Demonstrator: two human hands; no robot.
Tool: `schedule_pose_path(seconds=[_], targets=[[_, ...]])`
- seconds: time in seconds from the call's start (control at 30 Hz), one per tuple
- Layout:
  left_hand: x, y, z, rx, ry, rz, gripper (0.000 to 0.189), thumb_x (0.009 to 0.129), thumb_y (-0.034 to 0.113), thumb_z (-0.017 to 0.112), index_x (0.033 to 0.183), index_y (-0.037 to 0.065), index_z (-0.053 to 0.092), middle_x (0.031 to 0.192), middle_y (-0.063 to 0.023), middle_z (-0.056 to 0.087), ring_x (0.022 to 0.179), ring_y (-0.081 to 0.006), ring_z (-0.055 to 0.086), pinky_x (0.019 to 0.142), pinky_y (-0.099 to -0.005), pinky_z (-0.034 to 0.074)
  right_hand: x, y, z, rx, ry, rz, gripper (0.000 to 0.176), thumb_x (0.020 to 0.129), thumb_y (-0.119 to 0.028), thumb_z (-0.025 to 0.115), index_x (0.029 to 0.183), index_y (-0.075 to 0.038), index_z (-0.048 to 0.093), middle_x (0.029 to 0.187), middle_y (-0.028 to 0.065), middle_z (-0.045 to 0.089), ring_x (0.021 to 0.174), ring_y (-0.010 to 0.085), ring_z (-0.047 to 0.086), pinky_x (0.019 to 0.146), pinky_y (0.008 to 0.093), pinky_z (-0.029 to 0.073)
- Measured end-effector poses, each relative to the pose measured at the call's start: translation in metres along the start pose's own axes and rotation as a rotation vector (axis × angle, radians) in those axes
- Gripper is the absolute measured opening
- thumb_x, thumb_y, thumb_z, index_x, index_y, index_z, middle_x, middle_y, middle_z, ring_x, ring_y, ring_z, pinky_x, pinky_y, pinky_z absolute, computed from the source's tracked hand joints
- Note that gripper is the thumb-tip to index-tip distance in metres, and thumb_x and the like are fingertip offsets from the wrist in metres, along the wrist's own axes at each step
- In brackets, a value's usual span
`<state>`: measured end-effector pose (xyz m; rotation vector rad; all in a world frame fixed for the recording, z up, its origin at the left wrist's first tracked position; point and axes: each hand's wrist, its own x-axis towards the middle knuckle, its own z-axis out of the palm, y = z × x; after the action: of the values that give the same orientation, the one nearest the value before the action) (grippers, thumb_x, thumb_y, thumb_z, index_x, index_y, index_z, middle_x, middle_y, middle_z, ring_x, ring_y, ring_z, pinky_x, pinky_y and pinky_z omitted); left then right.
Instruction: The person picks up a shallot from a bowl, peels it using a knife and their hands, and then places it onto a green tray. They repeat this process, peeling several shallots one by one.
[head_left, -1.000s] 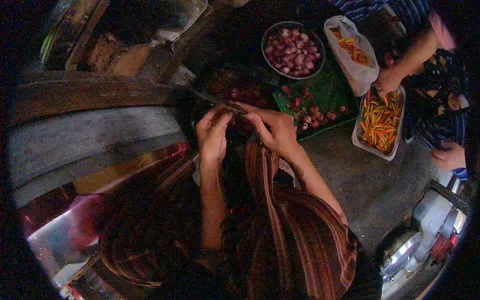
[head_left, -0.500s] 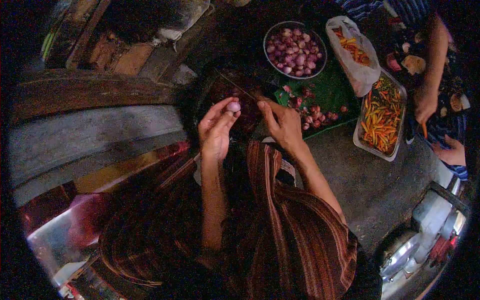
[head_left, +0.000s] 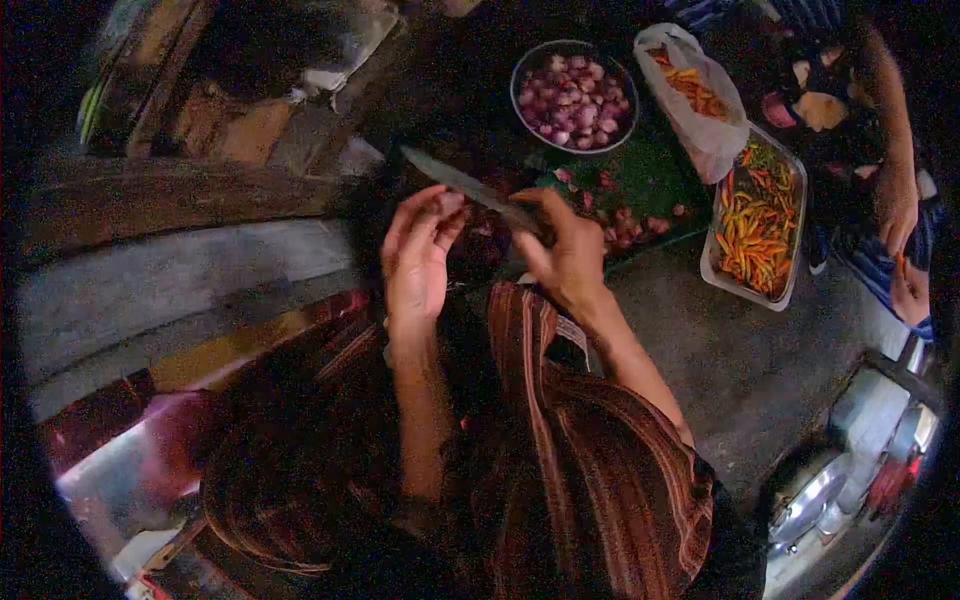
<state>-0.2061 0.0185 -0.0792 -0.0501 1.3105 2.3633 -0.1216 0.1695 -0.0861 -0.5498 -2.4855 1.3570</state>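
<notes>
Grey surface (head_left: 665, 315) leaves passage between right hand (head_left: 570, 248) and chili tray (head_left: 738, 291); the knife (head_left: 466, 184) seemingly bars the dim way ahead.

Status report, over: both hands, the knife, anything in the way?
Right hand gripping knife. Left hand beside blade, fingers curled; anything held too blurred to tell. Co-worker's hands off right, apart from the knife.

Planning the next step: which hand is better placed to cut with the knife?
Likely the right hand: it grips the knife, which points forward-left. The left hand is curled close by; blur hides whether it holds anything.
</notes>
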Motion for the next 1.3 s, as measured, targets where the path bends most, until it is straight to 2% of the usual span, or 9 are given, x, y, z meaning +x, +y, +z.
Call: schedule_pose_path(seconds=[0.2,0.27,0.47,0.57,0.6,0.8,0.87,1.07,1.3], targets=[[0.045,0.010,0.089,0.159,-0.186,-0.039,0.026,0.084,0.006,0.055,0.108,-0.004,0.053,0.102,-0.0133,0.060,0.097,-0.0229,0.058,0.089,-0.0369,0.046,0.006,0.047,-0.061,-0.008,0.288,0.054,0.020,0.076,-0.009,0.061,0.096,-0.007,0.061,0.074,0.0133,0.065,0.062,0.0235,0.065,0.058,0.0330,0.049],[0.070,-0.001,0.112,0.203,-0.230,-0.041,0.027,0.084,0.007,0.057,0.107,-0.005,0.053,0.100,-0.0136,0.060,0.095,-0.0230,0.059,0.088,-0.0366,0.047,0.005,0.058,-0.090,-0.006,0.129,0.332,0.022,0.084,-0.006,0.053,0.103,0.003,0.058,0.082,0.0099,0.065,0.071,0.0138,0.063,0.062,0.0272,0.047],[0.125,-0.052,0.138,0.614,-0.141,-0.039,0.028,0.078,0.004,0.064,0.104,-0.004,0.056,0.095,-0.0114,0.063,0.088,-0.0215,0.061,0.082,-0.0331,0.049,-0.026,0.163,-0.106,-0.269,0.298,0.290,0.033,0.079,-0.022,0.063,0.104,-0.001,0.061,0.091,0.0168,0.066,0.084,0.0298,0.063,0.077,0.0370,0.048],[0.102,-0.070,0.148,1.031,-0.315,0.196,0.021,0.076,0.003,0.061,0.096,0.001,0.063,0.090,-0.0132,0.065,0.087,-0.0223,0.062,0.079,-0.0329,0.048,-0.034,0.170,-0.114,-0.211,0.273,0.341,0.033,0.080,-0.023,0.063,0.105,-0.001,0.061,0.096,0.0183,0.064,0.092,0.0313,0.061,0.080,0.0377,0.046],[0.102,-0.100,0.139,1.237,-0.320,0.557,0.012,0.075,0.003,0.059,0.086,0.003,0.065,0.087,-0.0144,0.065,0.084,-0.0243,0.062,0.077,-0.0342,0.048,-0.034,0.170,-0.116,-0.213,0.276,0.346,0.033,0.080,-0.023,0.063,0.105,-0.001,0.061,0.096,0.0183,0.064,0.092,0.0313,0.061,0.080,0.0377,0.046],[0.044,-0.193,0.088,1.241,-0.639,0.191,0.014,0.065,-0.003,0.058,0.077,0.000,0.063,0.074,-0.0209,0.061,0.075,-0.0352,0.060,0.066,-0.0411,0.046,-0.031,0.154,-0.122,-0.358,0.205,0.476,0.030,0.081,-0.020,0.061,0.106,-0.002,0.062,0.101,0.0179,0.063,0.085,0.0322,0.062,0.077,0.0384,0.047],[0.040,-0.225,0.059,1.117,-0.646,0.254,0.017,0.066,-0.004,0.057,0.082,0.000,0.062,0.079,-0.0211,0.061,0.077,-0.0355,0.059,0.067,-0.0415,0.046,-0.034,0.157,-0.117,-0.218,0.315,0.350,0.033,0.086,-0.031,0.056,0.090,0.001,0.061,0.069,0.0180,0.058,0.061,0.0219,0.055,0.060,0.0337,0.041],[0.028,-0.216,0.062,1.058,-0.656,0.458,0.024,0.069,-0.009,0.052,0.091,-0.001,0.058,0.088,-0.0216,0.058,0.079,-0.0401,0.056,0.067,-0.0429,0.044,-0.035,0.156,-0.112,-0.209,0.275,0.389,0.033,0.079,-0.017,0.062,0.108,0.000,0.060,0.102,0.0194,0.063,0.091,0.0315,0.061,0.078,0.0371,0.047],[0.023,-0.216,0.059,1.251,-0.516,0.512,0.016,0.072,-0.001,0.059,0.088,-0.002,0.055,0.079,-0.0171,0.052,0.073,-0.0351,0.054,0.067,-0.0360,0.045,-0.032,0.136,-0.111,-0.223,0.257,0.348,0.027,0.077,-0.013,0.063,0.101,0.001,0.061,0.088,0.0192,0.065,0.074,0.0280,0.065,0.065,0.0358,0.050]])
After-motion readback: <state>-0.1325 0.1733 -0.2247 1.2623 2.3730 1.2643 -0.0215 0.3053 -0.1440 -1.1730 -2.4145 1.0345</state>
